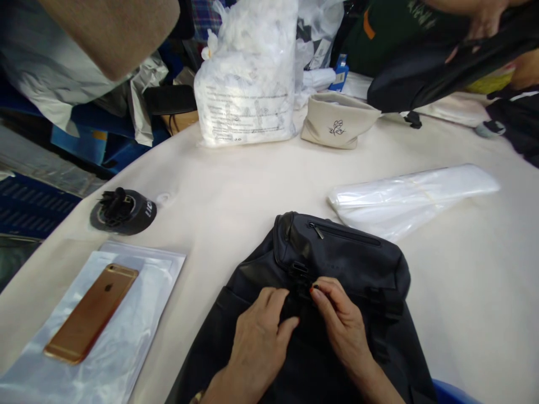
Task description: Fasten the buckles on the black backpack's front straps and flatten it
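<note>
A black backpack [337, 264] lies flat on the white table [252, 174] just in front of me, its zipped top flap pointing away. Both my hands rest on its middle, at a black plastic buckle [300, 274] under the flap. My left hand [261, 331] has its fingers curled with the thumb pressed toward the buckle strap. My right hand [341, 322] pinches the buckle area with thumb and forefinger. The strap below the buckle is hidden by my fingers.
A gold phone [91, 312] lies on clear plastic bags [138, 314] at left. A black round object [123, 211] sits behind them. A stack of clear bags [412, 196], a beige pouch [339, 120] and a big white bag [248, 78] lie farther back. Another person handles a dark bag [425, 73] at top right.
</note>
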Motion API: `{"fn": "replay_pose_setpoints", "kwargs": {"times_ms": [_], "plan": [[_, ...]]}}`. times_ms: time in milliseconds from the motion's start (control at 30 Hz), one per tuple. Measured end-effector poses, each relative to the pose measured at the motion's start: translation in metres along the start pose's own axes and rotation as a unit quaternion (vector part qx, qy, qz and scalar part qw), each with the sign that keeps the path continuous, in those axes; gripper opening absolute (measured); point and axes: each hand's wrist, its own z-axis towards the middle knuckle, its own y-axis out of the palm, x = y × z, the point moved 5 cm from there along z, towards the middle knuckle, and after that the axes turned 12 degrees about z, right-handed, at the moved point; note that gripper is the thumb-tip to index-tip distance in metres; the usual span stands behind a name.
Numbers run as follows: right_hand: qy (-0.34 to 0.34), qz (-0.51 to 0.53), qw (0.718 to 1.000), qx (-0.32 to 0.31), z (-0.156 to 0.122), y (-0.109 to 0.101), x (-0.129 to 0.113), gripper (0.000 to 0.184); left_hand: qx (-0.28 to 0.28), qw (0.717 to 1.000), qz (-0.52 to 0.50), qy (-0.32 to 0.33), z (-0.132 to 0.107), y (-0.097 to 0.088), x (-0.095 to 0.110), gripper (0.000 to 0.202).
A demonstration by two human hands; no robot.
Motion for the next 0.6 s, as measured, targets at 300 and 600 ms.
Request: {"fn": "replay_pose_setpoints", "kwargs": {"times_ms": [300,600], "plan": [[0.107,0.031,0.993,-0.045,0.010,-0.004,0.004,0.022,0.104,0.943,-0.309,0.063,0.021,0.029,0.002,0.021],[-0.105,-0.171,0.968,-0.148,0.034,0.012,0.007,0.018,0.007,0.880,-0.475,-0.015,0.024,0.036,-0.002,0.019]]}}
